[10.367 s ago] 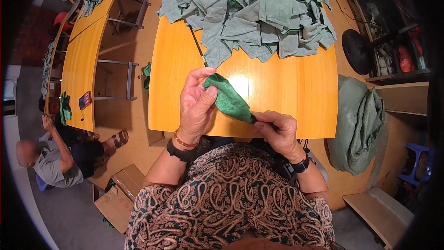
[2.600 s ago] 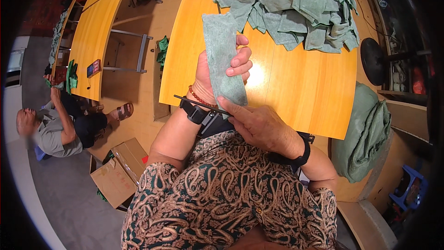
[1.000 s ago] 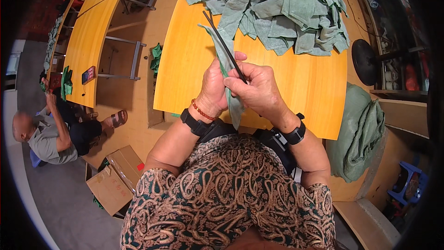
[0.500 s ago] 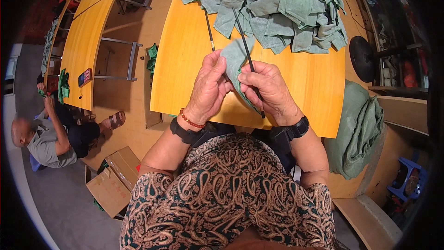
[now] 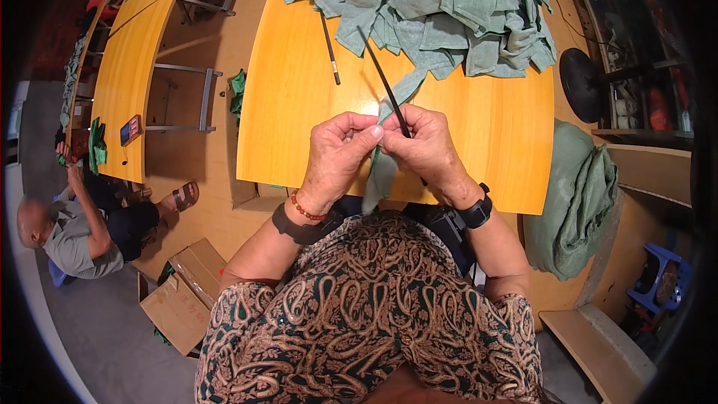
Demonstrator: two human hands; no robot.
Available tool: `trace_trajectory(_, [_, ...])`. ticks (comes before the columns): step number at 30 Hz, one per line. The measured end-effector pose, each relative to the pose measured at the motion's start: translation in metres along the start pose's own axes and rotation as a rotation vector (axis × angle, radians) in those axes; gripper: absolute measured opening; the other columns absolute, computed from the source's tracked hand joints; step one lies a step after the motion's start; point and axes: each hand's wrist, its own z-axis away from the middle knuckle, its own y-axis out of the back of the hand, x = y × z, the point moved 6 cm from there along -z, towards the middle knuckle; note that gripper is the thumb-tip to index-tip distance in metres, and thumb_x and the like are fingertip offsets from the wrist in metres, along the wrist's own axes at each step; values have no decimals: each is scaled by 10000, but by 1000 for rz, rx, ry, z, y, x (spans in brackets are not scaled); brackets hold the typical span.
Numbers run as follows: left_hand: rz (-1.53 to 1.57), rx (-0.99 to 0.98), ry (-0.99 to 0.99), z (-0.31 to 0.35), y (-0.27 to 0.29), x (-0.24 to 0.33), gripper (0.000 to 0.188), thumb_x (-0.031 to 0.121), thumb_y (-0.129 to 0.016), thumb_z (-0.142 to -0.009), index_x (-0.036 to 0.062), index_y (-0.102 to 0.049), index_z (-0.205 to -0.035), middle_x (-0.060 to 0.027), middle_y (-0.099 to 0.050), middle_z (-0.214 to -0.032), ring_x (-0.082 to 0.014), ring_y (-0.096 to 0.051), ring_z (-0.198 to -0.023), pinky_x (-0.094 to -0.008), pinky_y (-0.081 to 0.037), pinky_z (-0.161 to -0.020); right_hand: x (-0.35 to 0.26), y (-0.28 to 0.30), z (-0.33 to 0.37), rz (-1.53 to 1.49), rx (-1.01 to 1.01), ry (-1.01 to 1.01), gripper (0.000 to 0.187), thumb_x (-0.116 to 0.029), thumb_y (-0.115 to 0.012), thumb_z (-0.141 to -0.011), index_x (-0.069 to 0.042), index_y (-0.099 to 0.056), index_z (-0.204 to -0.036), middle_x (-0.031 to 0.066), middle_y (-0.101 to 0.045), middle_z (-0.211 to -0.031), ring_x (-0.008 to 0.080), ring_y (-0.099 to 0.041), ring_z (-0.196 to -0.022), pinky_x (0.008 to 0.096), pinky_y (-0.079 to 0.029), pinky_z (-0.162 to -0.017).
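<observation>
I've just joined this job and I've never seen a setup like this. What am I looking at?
No machine: these are a person's own bare hands, seen from above by a fisheye camera worn on the head, so straight edges bend. Picture left is the person's left. The left hand and right hand pinch a grey-green fabric strip; the right also holds a thin black rod. On the yellow table lie heaped fabric pieces and another black rod.

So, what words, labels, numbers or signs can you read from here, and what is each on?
No text is legible anywhere.
Cardboard box: faint reddish marks, too blurred to read.
Small red-and-dark object on the left table: any print too small to read.
Held green cloth: no lettering visible.
</observation>
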Motion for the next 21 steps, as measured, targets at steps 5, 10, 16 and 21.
trace_trajectory(5, [43,-32,67,-5,0,-6,123,83,-646,-934,-31,-643,-980,-45,-668,-851,-77,-590,-722,-230,-489,-669,-6,5,4,55,-42,-59,150,-136,-735,-800,-9,-654,-804,16,-634,-674,60,-555,-628,236,-455,-559])
trace_trajectory(10, [-47,32,16,-8,0,-14,80,64,-614,-941,1,-617,-892,18,-610,-751,-27,-513,-624,-187,-428,-567,-9,5,12,-79,-85,-264,129,-119,-723,-832,-45,-618,-820,-2,-601,-651,41,-478,-484,201,-353,-439])
trace_trajectory(16, [-275,-133,26,-7,-12,-3,43,80,-596,-955,42,-575,-959,53,-575,-803,-2,-469,-659,-164,-375,-587,18,9,12,-570,-97,-202,97,-93,-694,-824,-46,-609,-821,-9,-566,-629,54,-450,-443,203,-335,-412])
trace_trajectory(21, [105,-186,84,-9,-13,2,81,22,-604,-903,44,-556,-965,28,-592,-808,-25,-519,-670,-180,-417,-592,-12,9,13,-111,-26,63,114,-82,-689,-800,-38,-590,-766,-33,-566,-642,32,-484,-541,207,-384,-474])
